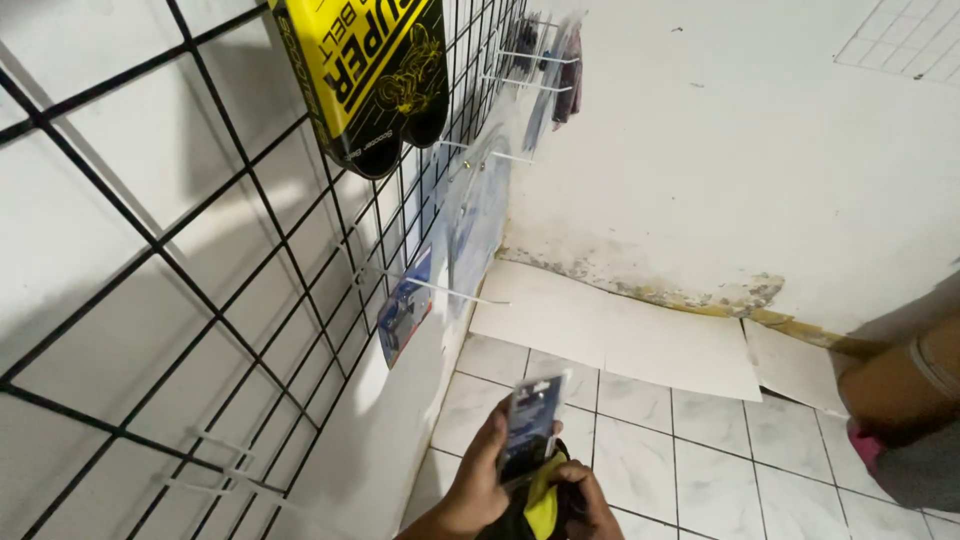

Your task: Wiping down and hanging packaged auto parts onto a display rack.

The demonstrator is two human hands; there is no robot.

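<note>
Low in the view we see our left hand [478, 480] closed around the lower edge of a small clear blister pack [530, 418] with a blue card inside, holding it upright above the tiled floor [700, 440]. Our right hand [588, 500] is curled shut just beside it, gripping a yellow and black item [543, 505] that sits under the pack; what that item is we cannot tell. To the left a black wire grid panel [200, 290] leans along the white wall, with white pegs sticking out. A similar blue pack [405, 305] hangs on one peg, and a yellow and black package [375, 70] hangs higher up. A flat white board [620, 335] lies on the floor by the stained wall
</note>
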